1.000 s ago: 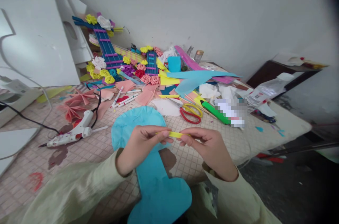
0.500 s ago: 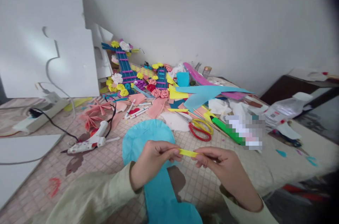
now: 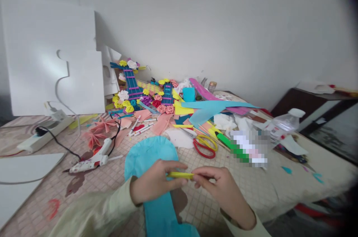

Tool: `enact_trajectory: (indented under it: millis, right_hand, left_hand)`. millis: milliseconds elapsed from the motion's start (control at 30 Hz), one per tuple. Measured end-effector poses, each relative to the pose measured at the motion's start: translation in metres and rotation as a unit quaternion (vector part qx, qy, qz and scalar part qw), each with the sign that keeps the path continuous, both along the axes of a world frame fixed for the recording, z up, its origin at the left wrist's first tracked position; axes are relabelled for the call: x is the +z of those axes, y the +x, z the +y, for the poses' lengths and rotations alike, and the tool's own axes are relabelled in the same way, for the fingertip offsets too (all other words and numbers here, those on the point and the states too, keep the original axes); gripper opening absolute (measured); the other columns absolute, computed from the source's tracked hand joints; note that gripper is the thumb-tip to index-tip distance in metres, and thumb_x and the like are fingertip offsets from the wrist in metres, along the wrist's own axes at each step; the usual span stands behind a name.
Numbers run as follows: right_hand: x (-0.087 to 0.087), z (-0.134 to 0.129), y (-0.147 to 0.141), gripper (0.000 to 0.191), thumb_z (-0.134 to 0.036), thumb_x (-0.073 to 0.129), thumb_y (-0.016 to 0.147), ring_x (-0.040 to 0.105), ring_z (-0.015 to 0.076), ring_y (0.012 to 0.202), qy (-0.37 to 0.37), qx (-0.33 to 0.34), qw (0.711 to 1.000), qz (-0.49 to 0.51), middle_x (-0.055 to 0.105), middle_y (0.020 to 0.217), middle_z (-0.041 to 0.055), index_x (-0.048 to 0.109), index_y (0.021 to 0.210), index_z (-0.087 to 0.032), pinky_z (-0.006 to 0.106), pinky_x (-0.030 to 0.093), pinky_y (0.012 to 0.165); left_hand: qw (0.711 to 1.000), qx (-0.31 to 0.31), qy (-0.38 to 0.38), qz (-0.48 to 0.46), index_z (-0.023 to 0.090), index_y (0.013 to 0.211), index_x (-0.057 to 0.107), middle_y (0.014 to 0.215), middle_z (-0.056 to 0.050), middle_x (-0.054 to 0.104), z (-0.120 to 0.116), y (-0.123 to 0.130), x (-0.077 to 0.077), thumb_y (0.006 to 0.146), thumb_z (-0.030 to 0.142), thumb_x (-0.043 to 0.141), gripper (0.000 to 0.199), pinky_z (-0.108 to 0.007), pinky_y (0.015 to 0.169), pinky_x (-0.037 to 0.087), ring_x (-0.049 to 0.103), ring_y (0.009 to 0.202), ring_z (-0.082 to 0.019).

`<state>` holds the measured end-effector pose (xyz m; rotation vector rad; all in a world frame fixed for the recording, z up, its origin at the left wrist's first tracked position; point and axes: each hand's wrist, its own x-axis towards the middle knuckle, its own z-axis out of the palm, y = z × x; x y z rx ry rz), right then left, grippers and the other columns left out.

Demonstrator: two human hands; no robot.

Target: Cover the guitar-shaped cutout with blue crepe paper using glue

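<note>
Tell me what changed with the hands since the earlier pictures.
The left hand has opened its pinch; its thumb and fingers now spread apart at the yellow strip's near end. The right hand still pinches the other end. Glue gun, scissors and blue shape stayed put.

Craft work area, room type not determinable: a table (image 3: pixel 288 177) bore a glue gun (image 3: pixel 89 163) at left, scissors (image 3: pixel 205 146) near its middle, and coloured paper scraps (image 3: pixel 162 124) farther back.
</note>
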<state>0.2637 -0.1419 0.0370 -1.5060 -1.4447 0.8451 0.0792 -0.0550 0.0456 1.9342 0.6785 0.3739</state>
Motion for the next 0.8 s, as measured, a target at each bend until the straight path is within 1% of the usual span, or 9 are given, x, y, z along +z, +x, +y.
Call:
enact_trajectory:
  millis: [33, 67, 133, 267, 433, 533, 633, 700, 800]
  right_hand:
    - [0.001, -0.001, -0.001, 0.015, -0.029, 0.059, 0.076, 0.063, 0.0141, 0.055, 0.004, 0.011, 1.0, -0.001, 0.068, 0.06, 0.0018, 0.071, 0.075, -0.019, 0.021, 0.049, 0.055]
    - [0.002, -0.002, -0.002, 0.015, -0.028, 0.059, 0.076, 0.062, 0.0138, 0.055, 0.006, 0.019, 1.0, 0.001, 0.068, 0.06, 0.0018, 0.071, 0.074, -0.018, 0.02, 0.049, 0.055]
    - [0.003, -0.004, -0.001, 0.016, -0.028, 0.06, 0.076, 0.062, 0.0134, 0.055, 0.006, 0.02, 1.0, 0.014, 0.067, 0.058, 0.0019, 0.071, 0.073, -0.018, 0.02, 0.048, 0.055]
    - [0.0, -0.01, 0.009, 0.016, -0.03, 0.062, 0.073, 0.062, 0.0134, 0.053, -0.016, -0.004, 0.998, 0.062, 0.067, 0.06, 0.0028, 0.071, 0.074, -0.016, 0.02, 0.048, 0.053]
    - [-0.01, -0.014, 0.015, 0.018, -0.032, 0.063, 0.073, 0.061, 0.0135, 0.054, -0.029, 0.016, 0.996, 0.082, 0.068, 0.061, 0.003, 0.07, 0.075, -0.016, 0.022, 0.049, 0.054]
    - [-0.012, -0.013, 0.013, 0.017, -0.031, 0.062, 0.074, 0.062, 0.0149, 0.06, -0.002, 0.02, 0.999, 0.039, 0.07, 0.067, 0.0036, 0.07, 0.077, -0.016, 0.024, 0.049, 0.059]
    - [-0.011, -0.01, 0.006, 0.012, -0.025, 0.063, 0.074, 0.062, 0.0168, 0.074, 0.08, 0.04, 0.994, -0.057, 0.07, 0.08, 0.0035, 0.07, 0.083, -0.019, 0.027, 0.047, 0.071]
    - [-0.011, -0.007, 0.001, 0.01, -0.021, 0.062, 0.075, 0.06, 0.0164, 0.076, 0.118, 0.072, 0.985, -0.099, 0.07, 0.079, 0.0023, 0.07, 0.082, -0.021, 0.028, 0.045, 0.072]
    - [-0.011, -0.003, -0.003, 0.01, -0.018, 0.06, 0.077, 0.06, 0.0148, 0.071, 0.124, 0.102, 0.979, -0.123, 0.069, 0.072, 0.001, 0.069, 0.075, -0.021, 0.026, 0.044, 0.068]
  left_hand:
    - [1.0, -0.019, 0.009, 0.015, 0.017, 0.094, 0.069, 0.083, -0.004, 0.071, 0.0, 0.001, 0.002, 0.077, 0.041, 0.057, 0.032, -0.022, 0.066, 0.045, 0.062, 0.074, -0.016]
    - [0.999, -0.033, 0.011, 0.026, 0.017, 0.085, 0.071, 0.079, -0.003, 0.071, -0.001, 0.001, 0.004, 0.08, 0.042, 0.052, 0.032, -0.021, 0.063, 0.044, 0.061, 0.07, -0.015]
    - [0.998, -0.04, 0.006, 0.042, 0.017, 0.077, 0.072, 0.074, -0.003, 0.071, -0.001, 0.001, 0.007, 0.083, 0.043, 0.047, 0.036, -0.02, 0.058, 0.04, 0.059, 0.063, -0.012]
    - [0.998, -0.016, 0.003, 0.061, 0.017, 0.075, 0.072, 0.073, -0.002, 0.071, -0.003, -0.001, 0.011, 0.081, 0.042, 0.05, 0.034, -0.02, 0.058, 0.039, 0.058, 0.063, -0.012]
    - [0.996, -0.008, 0.02, 0.082, 0.018, 0.074, 0.072, 0.073, 0.0, 0.072, -0.008, -0.003, 0.016, 0.081, 0.036, 0.051, 0.029, -0.02, 0.063, 0.042, 0.061, 0.067, -0.012]
    - [0.995, -0.003, 0.055, 0.088, 0.019, 0.073, 0.071, 0.074, 0.0, 0.072, -0.01, -0.003, 0.017, 0.082, 0.034, 0.05, 0.028, -0.019, 0.064, 0.042, 0.062, 0.068, -0.012]
    - [0.99, -0.017, 0.097, 0.097, 0.019, 0.075, 0.071, 0.075, 0.0, 0.071, -0.01, -0.004, 0.016, 0.083, 0.033, 0.048, 0.028, -0.018, 0.064, 0.041, 0.062, 0.068, -0.011]
    - [0.986, -0.04, 0.116, 0.109, 0.019, 0.076, 0.071, 0.074, 0.0, 0.071, -0.01, -0.005, 0.014, 0.083, 0.034, 0.049, 0.027, -0.018, 0.061, 0.041, 0.062, 0.065, -0.011]
    - [0.983, -0.053, 0.129, 0.118, 0.02, 0.079, 0.071, 0.074, 0.0, 0.071, -0.01, -0.008, 0.011, 0.083, 0.036, 0.048, 0.028, -0.018, 0.062, 0.042, 0.063, 0.066, -0.012]
